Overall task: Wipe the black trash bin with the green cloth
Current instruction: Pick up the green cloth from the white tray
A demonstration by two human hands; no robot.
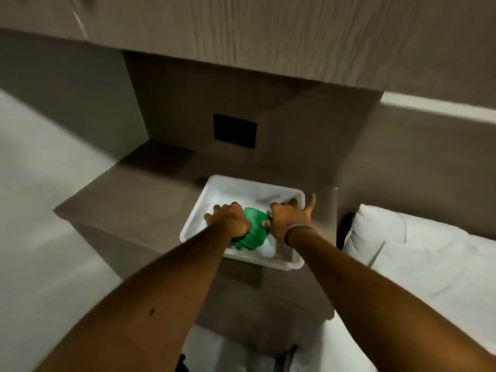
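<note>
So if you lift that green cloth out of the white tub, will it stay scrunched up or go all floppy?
Probably floppy: the green cloth is bunched in soft folds between the left hand and the right hand, so it should droop when lifted. It looks light for its size. It may be damp, which would add weight, but that cannot be seen in the white tub.

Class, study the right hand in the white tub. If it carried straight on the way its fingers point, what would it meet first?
Most likely the far wall of the white tub: the right hand points that way, fingers already near the rim. Depth is hard to judge.
</note>
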